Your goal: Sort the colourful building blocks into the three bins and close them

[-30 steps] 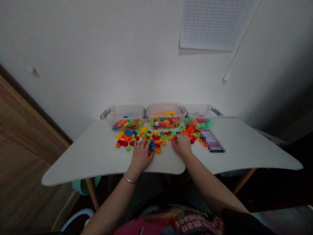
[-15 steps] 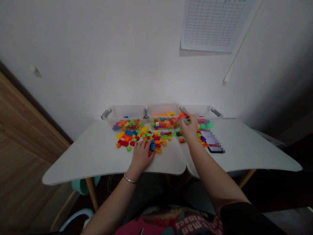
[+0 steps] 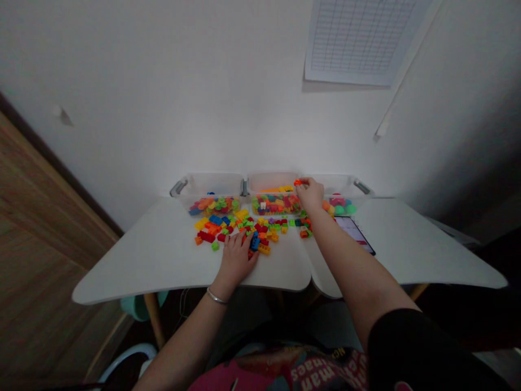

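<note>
White table (image 3: 163, 255) carries loose bricks (image 3: 244, 228), three clear bins (image 3: 211, 183) and a phone (image 3: 358, 234).

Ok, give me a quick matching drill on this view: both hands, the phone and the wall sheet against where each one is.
1 right hand
2 left hand
3 phone
4 gridded sheet

A on the wall
B lying on the table, screen up
C resting by the loose bricks
D raised at the bins, pinching an orange brick

Pairs: 1-D, 2-C, 3-B, 4-A.
</note>
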Action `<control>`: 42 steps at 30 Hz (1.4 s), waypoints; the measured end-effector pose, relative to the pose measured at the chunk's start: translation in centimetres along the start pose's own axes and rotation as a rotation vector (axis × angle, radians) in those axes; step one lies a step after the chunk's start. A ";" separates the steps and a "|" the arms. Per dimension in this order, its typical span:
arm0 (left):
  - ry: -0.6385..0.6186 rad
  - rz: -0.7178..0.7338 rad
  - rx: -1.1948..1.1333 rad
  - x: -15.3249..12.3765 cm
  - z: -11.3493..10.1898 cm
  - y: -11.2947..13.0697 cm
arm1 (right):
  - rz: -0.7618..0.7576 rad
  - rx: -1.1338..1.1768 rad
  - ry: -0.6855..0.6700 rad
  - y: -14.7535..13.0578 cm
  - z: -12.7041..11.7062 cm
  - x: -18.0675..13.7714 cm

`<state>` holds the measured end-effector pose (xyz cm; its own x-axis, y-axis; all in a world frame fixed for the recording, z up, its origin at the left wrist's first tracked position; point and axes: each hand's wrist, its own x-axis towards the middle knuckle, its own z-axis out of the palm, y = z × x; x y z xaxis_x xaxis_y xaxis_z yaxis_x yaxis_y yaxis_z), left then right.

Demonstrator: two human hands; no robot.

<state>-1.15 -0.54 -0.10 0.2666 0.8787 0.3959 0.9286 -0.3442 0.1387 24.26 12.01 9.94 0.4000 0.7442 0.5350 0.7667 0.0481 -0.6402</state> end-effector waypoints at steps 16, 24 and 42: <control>0.013 0.002 0.000 0.0 0.1 0.0 | -0.004 -0.012 -0.100 0.0 -0.8 0.3; 0.020 0.009 0.005 0.0 0.0 0.1 | -0.264 0.140 0.192 0.7 -0.7 -4.8; 0.020 0.010 0.024 -0.1 0.0 0.2 | -0.332 -0.136 -0.183 4.4 0.7 -14.2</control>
<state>-0.99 -0.71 -0.06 0.2709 0.8685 0.4150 0.9320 -0.3445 0.1128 21.57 2.12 -0.86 0.0330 0.8100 0.5855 0.9035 0.2263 -0.3639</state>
